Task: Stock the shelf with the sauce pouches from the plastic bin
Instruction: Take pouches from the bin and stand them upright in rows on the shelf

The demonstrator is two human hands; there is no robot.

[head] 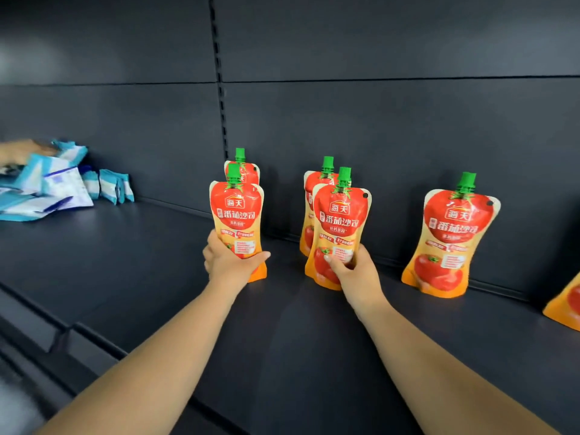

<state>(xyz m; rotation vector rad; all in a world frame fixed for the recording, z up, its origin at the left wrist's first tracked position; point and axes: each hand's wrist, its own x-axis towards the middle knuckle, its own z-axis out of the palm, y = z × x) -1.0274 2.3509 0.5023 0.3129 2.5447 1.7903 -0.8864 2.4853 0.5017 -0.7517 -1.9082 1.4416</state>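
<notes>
Tomato sauce pouches, red and orange with green screw caps, stand upright on a dark shelf (125,262). Six can be counted.

The left hand (227,260) grips the front left pouch (236,211) low on its body, thumb across the printed front and fingers (207,254) curled round its left edge. A rear left pouch (249,174) stands directly behind it, near the back panel.

The right hand (354,271) grips the front middle pouch (340,215) the same way, thumb on the front and fingers curled round the right edge. A rear middle pouch (312,186) stands just behind it, slightly to the left.

Further right, a single pouch (452,240) stands alone near the back panel, untouched. At the right edge only an orange corner (565,306) shows, which seems to be the sixth pouch.

Far left on the same shelf lies a loose heap of blue and white packets (62,183), too blurred to count, with another person's hand (18,150) on top of it.
</notes>
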